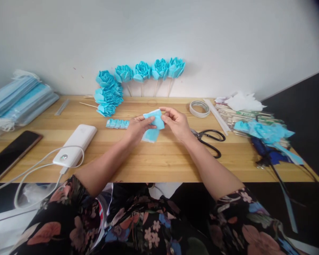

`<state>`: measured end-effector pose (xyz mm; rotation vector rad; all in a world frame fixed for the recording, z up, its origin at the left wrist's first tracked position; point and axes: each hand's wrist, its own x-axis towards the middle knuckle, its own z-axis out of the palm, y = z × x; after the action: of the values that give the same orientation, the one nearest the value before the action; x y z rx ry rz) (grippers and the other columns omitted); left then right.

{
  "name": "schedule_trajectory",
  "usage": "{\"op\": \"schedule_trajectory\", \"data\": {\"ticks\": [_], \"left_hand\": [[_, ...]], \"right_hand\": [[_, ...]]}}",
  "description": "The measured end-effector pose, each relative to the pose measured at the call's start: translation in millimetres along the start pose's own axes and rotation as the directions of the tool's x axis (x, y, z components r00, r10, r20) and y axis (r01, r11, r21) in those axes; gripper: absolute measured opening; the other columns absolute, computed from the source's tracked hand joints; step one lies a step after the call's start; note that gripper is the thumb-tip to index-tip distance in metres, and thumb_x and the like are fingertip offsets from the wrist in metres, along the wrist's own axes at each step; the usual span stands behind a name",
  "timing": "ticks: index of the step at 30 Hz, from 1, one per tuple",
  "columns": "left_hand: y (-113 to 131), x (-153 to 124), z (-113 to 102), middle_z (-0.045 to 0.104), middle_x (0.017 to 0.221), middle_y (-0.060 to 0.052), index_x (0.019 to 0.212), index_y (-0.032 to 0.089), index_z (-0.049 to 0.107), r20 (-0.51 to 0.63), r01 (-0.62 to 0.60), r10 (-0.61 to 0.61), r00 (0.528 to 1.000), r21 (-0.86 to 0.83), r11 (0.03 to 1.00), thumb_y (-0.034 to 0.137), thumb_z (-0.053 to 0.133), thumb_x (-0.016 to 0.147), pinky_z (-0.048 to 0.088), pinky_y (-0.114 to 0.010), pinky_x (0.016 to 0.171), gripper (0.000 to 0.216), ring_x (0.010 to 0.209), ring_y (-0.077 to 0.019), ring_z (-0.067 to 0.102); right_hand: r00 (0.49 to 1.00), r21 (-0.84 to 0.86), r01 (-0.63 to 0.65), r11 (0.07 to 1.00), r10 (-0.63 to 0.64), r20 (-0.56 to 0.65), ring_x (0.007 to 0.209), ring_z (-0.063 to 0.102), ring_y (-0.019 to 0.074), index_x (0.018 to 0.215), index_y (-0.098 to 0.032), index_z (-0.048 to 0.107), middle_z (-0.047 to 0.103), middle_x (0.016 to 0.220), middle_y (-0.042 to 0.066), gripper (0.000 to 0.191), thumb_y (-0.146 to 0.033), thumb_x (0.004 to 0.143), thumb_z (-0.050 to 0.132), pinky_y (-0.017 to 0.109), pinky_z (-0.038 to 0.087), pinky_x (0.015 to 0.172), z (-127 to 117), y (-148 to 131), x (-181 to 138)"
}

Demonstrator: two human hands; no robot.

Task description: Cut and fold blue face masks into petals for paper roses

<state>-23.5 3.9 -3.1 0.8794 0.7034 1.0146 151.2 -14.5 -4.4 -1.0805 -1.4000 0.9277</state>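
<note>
A small light-blue square of fabric [157, 119], like face-mask cloth, is held up over the middle of the table. My left hand [139, 128] pinches its left side between thumb and fingers. At its right edge, my right hand [177, 124] grips with thumb and forefinger. Another blue fabric piece [150, 135] lies just beneath, on the wood. Left of my left hand sits a row of folded blue pieces [117, 123], partly covered by that hand. Black-handled scissors [211, 137] rest by my right wrist, their blades partly hidden.
Blue fabric flowers on sticks [142, 72] lean against the wall, with more flowers [107, 95] piled left. Face masks [21, 99], a phone [13, 156] and a white power bank [74, 146] with cable occupy the left. Right are a tape roll [199, 109] and blue scraps [266, 131].
</note>
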Motion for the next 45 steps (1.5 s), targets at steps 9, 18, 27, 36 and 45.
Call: {"op": "schedule_trajectory", "data": {"ticks": [9,18,27,36,45], "left_hand": [[-3.6,4.4,-5.2,0.077,0.08,-0.005,0.082,0.011,0.077,-0.068,-0.023,0.02,0.997,-0.046,0.999,0.031,0.092,0.061,0.058,-0.028,0.075,0.033,0.07,-0.013,0.07],[3.4,4.3,-5.9,0.077,0.079,-0.005,0.082,0.012,0.077,-0.078,-0.038,0.033,0.996,-0.058,0.998,0.03,0.093,0.06,0.057,-0.027,0.074,0.032,0.072,-0.0132,0.07],[15.4,1.3,-1.6,0.074,0.071,-0.001,0.076,0.011,0.071,-0.076,-0.036,0.025,0.997,-0.154,0.987,0.023,0.09,0.067,0.057,-0.024,0.072,0.024,0.064,-0.0099,0.068],[17.2,-2.7,6.9,0.074,0.068,0.0,0.071,0.012,0.068,-0.065,0.043,-0.06,0.996,-0.236,0.971,0.015,0.085,0.073,0.057,-0.021,0.068,0.018,0.059,-0.0094,0.069],[15.6,-3.4,8.6,0.074,0.068,-0.001,0.071,0.011,0.07,-0.064,0.03,-0.049,0.997,-0.262,0.964,0.01,0.077,0.08,0.056,-0.021,0.067,0.012,0.059,-0.0093,0.069]], "right_hand": [[0.988,-0.064,-0.021,0.998,0.031,0.151,0.08,0.062,0.0156,0.124,-0.022,0.068,0.069,0.09,0.001,0.05,-0.044,0.08,0.075,0.029,0.053,0.073,-1.7,4.2,-0.5],[0.993,-0.126,0.02,0.992,-0.004,0.121,0.073,0.056,0.0131,0.121,-0.018,0.072,0.065,0.083,-0.001,0.046,-0.041,0.081,0.073,0.027,0.048,0.069,-2.1,11.9,2.7],[0.969,-0.158,-0.034,0.987,0.072,0.238,0.089,0.065,0.0192,0.123,-0.021,0.068,0.072,0.104,0.005,0.051,-0.043,0.078,0.076,0.033,0.053,0.08,-3.2,1.7,1.6],[0.977,-0.304,0.022,0.952,0.044,0.21,0.064,0.058,0.0143,0.086,-0.018,0.071,0.068,0.076,0.001,0.023,-0.039,0.081,0.066,0.026,0.044,0.061,7.9,-3.7,-3.8],[0.988,-0.396,0.103,0.912,-0.046,0.15,0.056,0.046,0.0108,0.074,-0.018,0.063,0.055,0.061,-0.003,0.02,-0.036,0.083,0.062,0.025,0.034,0.056,13.9,-6.3,-7.5]]}}
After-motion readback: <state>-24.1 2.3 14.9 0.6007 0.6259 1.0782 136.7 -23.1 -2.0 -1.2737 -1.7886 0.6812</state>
